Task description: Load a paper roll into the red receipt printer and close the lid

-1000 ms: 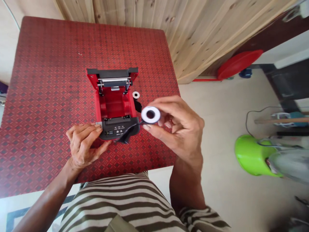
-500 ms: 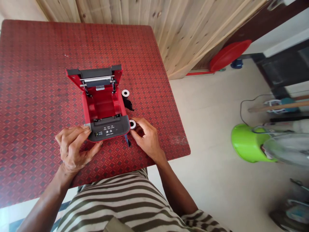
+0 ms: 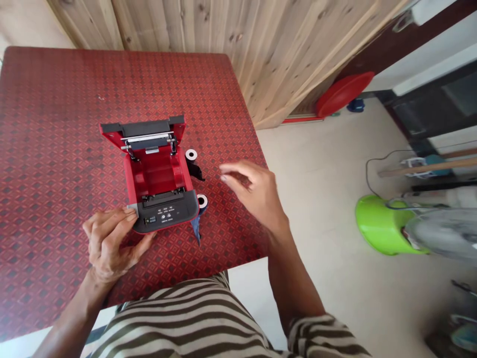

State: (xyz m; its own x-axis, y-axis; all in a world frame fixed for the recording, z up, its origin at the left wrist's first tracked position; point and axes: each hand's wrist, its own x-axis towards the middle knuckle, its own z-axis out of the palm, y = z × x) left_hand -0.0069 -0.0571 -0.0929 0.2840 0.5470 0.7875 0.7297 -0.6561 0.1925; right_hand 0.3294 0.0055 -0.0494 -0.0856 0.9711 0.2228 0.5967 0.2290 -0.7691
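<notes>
left hand keeps its grip on the near-left corner of the red printer, lid up. near roll just got put down by the printer's near-right corner; right hand has backed off, fingers slightly parted, holding nothing, so it's free. far roll sits beside the right wall. count: one printer, two rolls, both outside it.

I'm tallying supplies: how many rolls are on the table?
2: the far roll and the near roll, both at the red machine's right side. Others may be hidden behind it.
</notes>
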